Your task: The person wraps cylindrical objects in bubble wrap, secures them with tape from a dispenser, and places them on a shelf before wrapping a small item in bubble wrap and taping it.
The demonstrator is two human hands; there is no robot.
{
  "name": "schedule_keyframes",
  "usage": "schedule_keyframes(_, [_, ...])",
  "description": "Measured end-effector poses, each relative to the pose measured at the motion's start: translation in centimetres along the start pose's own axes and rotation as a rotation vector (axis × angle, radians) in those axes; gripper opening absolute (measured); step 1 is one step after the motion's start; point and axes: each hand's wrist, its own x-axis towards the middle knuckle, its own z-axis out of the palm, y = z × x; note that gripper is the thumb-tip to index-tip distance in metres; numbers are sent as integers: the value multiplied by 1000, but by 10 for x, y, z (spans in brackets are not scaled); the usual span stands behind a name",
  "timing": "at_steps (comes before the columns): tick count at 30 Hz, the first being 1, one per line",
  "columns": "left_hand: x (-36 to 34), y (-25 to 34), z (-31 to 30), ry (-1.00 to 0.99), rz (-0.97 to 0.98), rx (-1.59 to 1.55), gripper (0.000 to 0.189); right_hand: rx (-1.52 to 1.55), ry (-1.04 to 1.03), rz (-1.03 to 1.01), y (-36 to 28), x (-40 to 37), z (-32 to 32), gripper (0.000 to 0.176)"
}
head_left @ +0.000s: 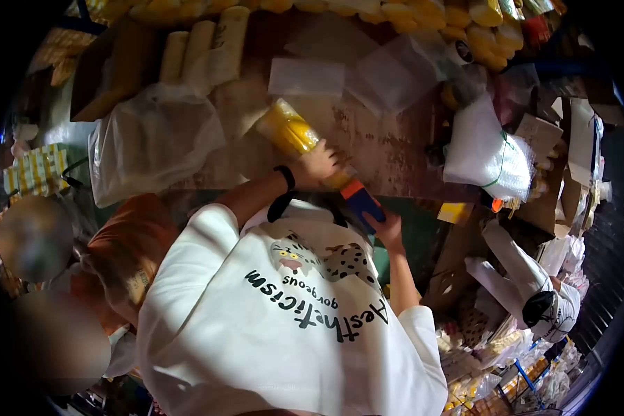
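Note:
My left hand (320,163), with a black band at the wrist, is closed around the lower end of a clear plastic packet with yellow contents (289,130). The packet points up and left over the table. In my right hand (390,230) is a blue-and-orange handheld tool (362,206), its exact kind unclear. The tool's orange end lies right by the packet's lower end, just below my left fingers. My fingers wrap around its blue part.
On the reddish-brown table (256,166) lie a clear plastic bag (152,142), plastic sheets (306,76) and rolls (227,45). A bubble-wrap bundle (489,149) stands right, a cardboard box (111,69) left. Yellow packets (457,24) line the back. People are on both sides.

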Motion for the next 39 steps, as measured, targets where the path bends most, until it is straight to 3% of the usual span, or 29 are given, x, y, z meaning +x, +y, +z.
schedule_keyframes(1, [4, 1, 12, 54, 8, 46, 91, -36, 15, -4, -1, 5, 6, 41])
schedule_keyframes(3, [7, -1, 19, 162, 22, 142, 96, -91, -93, 193, -12, 17, 11, 46])
schedule_keyframes(4, [8, -2, 15, 89, 34, 108, 97, -118, -147, 290, -18, 22, 12, 49])
schedule_keyframes(7, [17, -7, -1, -71, 81, 27, 100, -243, -14, 87, -13, 35, 14, 52])
schedule_keyframes(10, [23, -14, -11, -144, 127, -28, 101, -174, 34, -29, -31, 36, -2, 52])
schedule_keyframes(12, [21, -14, -21, -208, 129, -64, 101, -160, -55, 97, -62, 29, -26, 49])
schedule_keyframes(15, [-12, -14, -88, 247, 154, -399, 91, 79, -120, 223, -90, 9, -55, 44])
schedule_keyframes(16, [-23, -14, -107, 222, 94, -540, 94, 192, -130, 253, -97, 4, -62, 43])
schedule_keyframes(18, [-43, -15, -132, 178, -29, -812, 98, 141, -93, 83, -129, 3, -68, 39])
schedule_keyframes(20, [-59, -13, -127, 318, -54, -852, 99, 81, -52, -127, -143, 10, -64, 41])
schedule_keyframes(21, [-67, -13, -123, 391, -69, -868, 99, 90, -66, -101, -148, 14, -61, 42])
schedule_keyframes(24, [-88, -14, -112, 591, -118, -683, 99, 73, -98, -62, -166, 25, -51, 44])
schedule_keyframes(27, [-105, 1, -114, 684, -289, -636, 94, -16, -118, -109, -188, 29, -38, 47])
schedule_keyframes(30, [-111, 11, -96, 809, -339, -393, 80, -64, -146, -178, -202, 32, -27, 49])
schedule_keyframes(31, [-107, 14, -85, 893, -438, -702, 79, -67, -137, -159, -208, 29, -26, 50])
schedule_keyframes(33, [-113, 23, -95, 991, -517, -723, 75, 13, -146, -173, -216, 31, -26, 51])
schedule_keyframes(34, [-118, 28, -101, 966, -505, -442, 73, 5, -158, -153, -226, 30, -29, 51])
schedule_keyframes(35, [-118, 29, -96, 1003, -500, -446, 72, -5, -171, -131, -234, 29, -31, 52])
schedule_keyframes(37, [-114, 24, -76, 1105, -452, -394, 71, -126, -156, -247, -182, 60, -22, 53])
schedule_keyframes(39, [-119, 17, -68, 1175, -417, -343, 71, -43, -299, -135, -210, 52, -28, 45])
